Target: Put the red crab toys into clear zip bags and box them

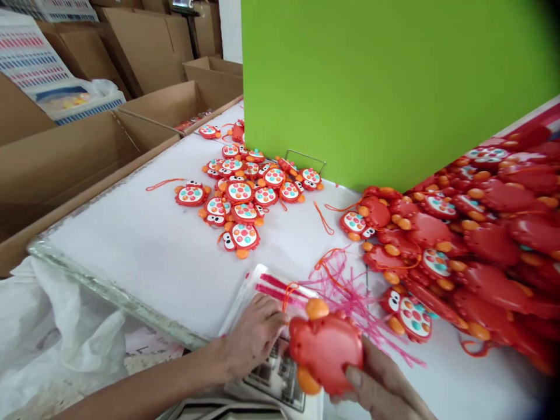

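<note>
My right hand (380, 379) grips a red plastic animal toy (328, 353) with orange feet, its plain back facing me, the thumb pressed over its lower edge. Beside the toy's left edge, my left hand (258, 329) is closed in a pinch, and an orange cord loop (289, 294) stands up from its fingertips. Under both hands lies a stack of clear plastic bags (260, 274) with pink bands and dark print, partly hidden by the hands. Thin pink strips (345, 286) are scattered just beyond the toy.
A large heap of the same red toys (485, 245) covers the table's right side. A smaller group (240, 192) lies ahead, dotted button faces up. A green board (371, 87) stands behind. Open cardboard boxes (87, 146) line the left table edge (114, 297).
</note>
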`<move>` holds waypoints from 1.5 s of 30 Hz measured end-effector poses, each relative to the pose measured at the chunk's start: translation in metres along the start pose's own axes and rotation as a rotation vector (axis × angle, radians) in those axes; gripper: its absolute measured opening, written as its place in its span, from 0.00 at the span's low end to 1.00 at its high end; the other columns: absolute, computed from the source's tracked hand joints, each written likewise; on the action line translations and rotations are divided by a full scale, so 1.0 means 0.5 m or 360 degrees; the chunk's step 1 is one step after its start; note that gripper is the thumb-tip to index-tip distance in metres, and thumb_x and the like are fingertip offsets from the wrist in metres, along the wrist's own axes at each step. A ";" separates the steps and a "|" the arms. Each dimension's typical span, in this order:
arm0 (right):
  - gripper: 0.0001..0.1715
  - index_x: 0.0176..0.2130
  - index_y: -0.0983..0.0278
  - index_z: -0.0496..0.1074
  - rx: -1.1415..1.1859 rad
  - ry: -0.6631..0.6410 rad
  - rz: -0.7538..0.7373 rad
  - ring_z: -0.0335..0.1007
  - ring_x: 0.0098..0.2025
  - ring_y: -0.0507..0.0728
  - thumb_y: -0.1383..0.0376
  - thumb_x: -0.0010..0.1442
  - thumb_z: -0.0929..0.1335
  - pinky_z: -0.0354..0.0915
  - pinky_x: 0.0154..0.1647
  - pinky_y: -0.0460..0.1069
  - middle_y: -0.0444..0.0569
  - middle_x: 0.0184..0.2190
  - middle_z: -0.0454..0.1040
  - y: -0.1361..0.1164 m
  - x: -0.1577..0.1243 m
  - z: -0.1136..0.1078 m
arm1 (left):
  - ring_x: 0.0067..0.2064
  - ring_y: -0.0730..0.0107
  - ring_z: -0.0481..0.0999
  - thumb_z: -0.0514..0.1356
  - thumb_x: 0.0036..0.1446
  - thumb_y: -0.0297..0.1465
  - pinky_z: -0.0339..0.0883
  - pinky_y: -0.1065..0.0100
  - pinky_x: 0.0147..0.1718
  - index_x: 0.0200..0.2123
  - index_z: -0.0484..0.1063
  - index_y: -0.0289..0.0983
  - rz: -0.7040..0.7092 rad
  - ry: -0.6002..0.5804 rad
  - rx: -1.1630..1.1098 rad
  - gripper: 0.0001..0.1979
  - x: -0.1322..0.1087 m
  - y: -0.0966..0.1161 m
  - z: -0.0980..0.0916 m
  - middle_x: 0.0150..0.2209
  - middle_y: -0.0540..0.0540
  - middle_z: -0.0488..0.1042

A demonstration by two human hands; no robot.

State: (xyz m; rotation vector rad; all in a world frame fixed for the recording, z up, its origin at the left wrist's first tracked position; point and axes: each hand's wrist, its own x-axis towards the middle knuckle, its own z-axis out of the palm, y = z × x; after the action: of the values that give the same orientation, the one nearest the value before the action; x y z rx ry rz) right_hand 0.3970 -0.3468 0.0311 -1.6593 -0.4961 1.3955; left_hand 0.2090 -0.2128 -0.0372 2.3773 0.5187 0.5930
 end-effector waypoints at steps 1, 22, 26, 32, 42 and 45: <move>0.27 0.50 0.59 0.71 0.0129 0.0025 -0.0071 0.75 0.41 0.62 0.50 0.52 0.70 0.74 0.37 0.55 0.54 0.47 0.75 -0.001 0.010 0.012 | 0.35 0.66 0.66 0.46 0.63 0.26 0.62 0.65 0.37 0.33 0.69 0.35 0.0027 0.0008 0.0036 0.12 0.000 -0.001 -0.001 0.32 0.45 0.70; 0.30 0.65 0.64 0.52 -0.1507 0.0247 -0.1098 0.78 0.38 0.55 0.59 0.67 0.58 0.73 0.35 0.44 0.55 0.47 0.76 0.021 0.053 0.062 | 0.34 0.67 0.76 0.55 0.59 0.35 0.68 0.70 0.32 0.39 0.72 0.34 -0.1214 0.0123 -0.0973 0.11 0.002 0.004 -0.130 0.33 0.45 0.77; 0.27 0.63 0.64 0.55 -0.1521 0.0122 -0.1202 0.75 0.45 0.56 0.63 0.67 0.57 0.72 0.41 0.44 0.53 0.49 0.75 0.004 0.060 0.062 | 0.27 0.70 0.73 0.55 0.57 0.34 0.64 0.72 0.26 0.27 0.70 0.33 -0.1229 0.0076 -0.1180 0.11 0.021 0.003 -0.115 0.24 0.48 0.73; 0.26 0.30 0.61 0.73 -0.1869 -0.0025 -0.1405 0.72 0.20 0.52 0.59 0.68 0.54 0.66 0.18 0.44 0.47 0.23 0.73 -0.042 0.075 0.093 | 0.28 0.69 0.75 0.55 0.58 0.38 0.67 0.70 0.29 0.28 0.68 0.34 -0.1217 0.0135 -0.1363 0.13 0.033 0.011 -0.118 0.27 0.45 0.75; 0.20 0.27 0.60 0.68 -0.1756 0.0150 -0.1592 0.69 0.24 0.53 0.60 0.67 0.57 0.62 0.23 0.45 0.44 0.22 0.71 -0.041 0.097 0.160 | 0.29 0.68 0.75 0.57 0.58 0.41 0.71 0.66 0.33 0.32 0.68 0.34 -0.1183 0.0160 -0.1715 0.14 0.010 0.012 -0.102 0.28 0.47 0.75; 0.13 0.38 0.60 0.71 -0.1679 0.0226 -0.1603 0.72 0.32 0.55 0.63 0.66 0.59 0.65 0.31 0.47 0.47 0.29 0.75 -0.031 0.109 0.176 | 0.32 0.67 0.75 0.57 0.59 0.38 0.69 0.68 0.35 0.34 0.73 0.33 -0.1150 0.0085 -0.1698 0.13 0.004 0.013 -0.108 0.28 0.47 0.75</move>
State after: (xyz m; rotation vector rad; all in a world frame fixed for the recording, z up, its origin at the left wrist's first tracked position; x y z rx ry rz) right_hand 0.3346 -0.2645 0.0144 -1.7570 -1.8739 0.2013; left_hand 0.1832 -0.1908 0.0056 1.0691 0.7739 0.4219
